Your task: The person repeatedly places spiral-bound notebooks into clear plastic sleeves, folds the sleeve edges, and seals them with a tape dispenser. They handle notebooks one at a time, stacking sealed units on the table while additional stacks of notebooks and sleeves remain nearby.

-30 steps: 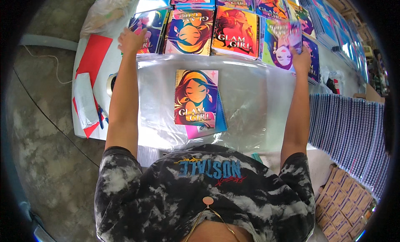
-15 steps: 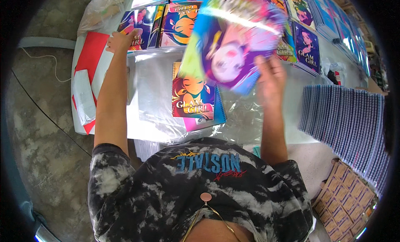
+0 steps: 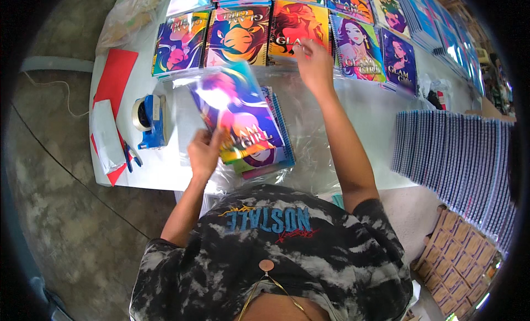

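Observation:
My left hand (image 3: 204, 152) is closed on the near left corner of a spiral notebook (image 3: 251, 122) with a purple, pink and blue illustrated cover. That notebook is tilted, with glare on its cover, above a small pile of notebooks (image 3: 266, 160) on the table in front of me. The pile's green and pink covers and a spiral binding peek out at its right and near sides. My right hand (image 3: 316, 64) reaches over the near part of a red-and-orange notebook (image 3: 298, 23) in the far row, fingers bent and partly apart, with no notebook visibly gripped.
Rows of notebook stacks (image 3: 237, 36) line the table's far side. A blue tape dispenser (image 3: 154, 122), scissors (image 3: 132, 157), a red sheet (image 3: 115, 72) and a white packet (image 3: 108, 136) lie left. Spiral-bound notebooks (image 3: 452, 161) stand packed at right, above brown cartons (image 3: 455, 260).
My left hand has come back from the far left stack to the middle with a notebook. My right hand has let go of its notebooks, now on the pile, and moved to the far row.

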The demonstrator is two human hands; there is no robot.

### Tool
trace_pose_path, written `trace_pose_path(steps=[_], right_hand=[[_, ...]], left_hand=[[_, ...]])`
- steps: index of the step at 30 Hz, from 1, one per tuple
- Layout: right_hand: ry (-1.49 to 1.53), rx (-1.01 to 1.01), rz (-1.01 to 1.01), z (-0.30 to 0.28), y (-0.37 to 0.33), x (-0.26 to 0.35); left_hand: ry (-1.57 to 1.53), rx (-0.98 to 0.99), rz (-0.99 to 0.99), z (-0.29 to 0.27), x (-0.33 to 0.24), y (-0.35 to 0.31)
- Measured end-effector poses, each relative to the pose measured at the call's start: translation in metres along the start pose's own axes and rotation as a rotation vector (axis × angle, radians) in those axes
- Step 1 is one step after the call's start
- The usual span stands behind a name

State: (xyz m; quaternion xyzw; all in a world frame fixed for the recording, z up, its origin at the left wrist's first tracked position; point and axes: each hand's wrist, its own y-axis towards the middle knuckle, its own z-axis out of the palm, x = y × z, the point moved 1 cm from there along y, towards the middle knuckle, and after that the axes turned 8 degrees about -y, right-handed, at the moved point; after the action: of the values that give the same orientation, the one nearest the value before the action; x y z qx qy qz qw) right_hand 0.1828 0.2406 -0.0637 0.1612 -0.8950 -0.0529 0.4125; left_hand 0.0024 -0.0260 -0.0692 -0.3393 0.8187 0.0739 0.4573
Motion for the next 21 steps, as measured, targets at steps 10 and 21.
trace_pose_path(steps=[10, 21], right_hand=[[-0.562, 0.368, 0.4, 0.051, 0.078, 0.04], [-0.308, 0.477, -0.934, 0.013, -0.079, -0.016]], left_hand=[[0.253, 0.06, 0.016, 0.019, 0.012, -0.015], [-0.321, -0.364, 0.352, -0.045, -0.061, 0.049]])
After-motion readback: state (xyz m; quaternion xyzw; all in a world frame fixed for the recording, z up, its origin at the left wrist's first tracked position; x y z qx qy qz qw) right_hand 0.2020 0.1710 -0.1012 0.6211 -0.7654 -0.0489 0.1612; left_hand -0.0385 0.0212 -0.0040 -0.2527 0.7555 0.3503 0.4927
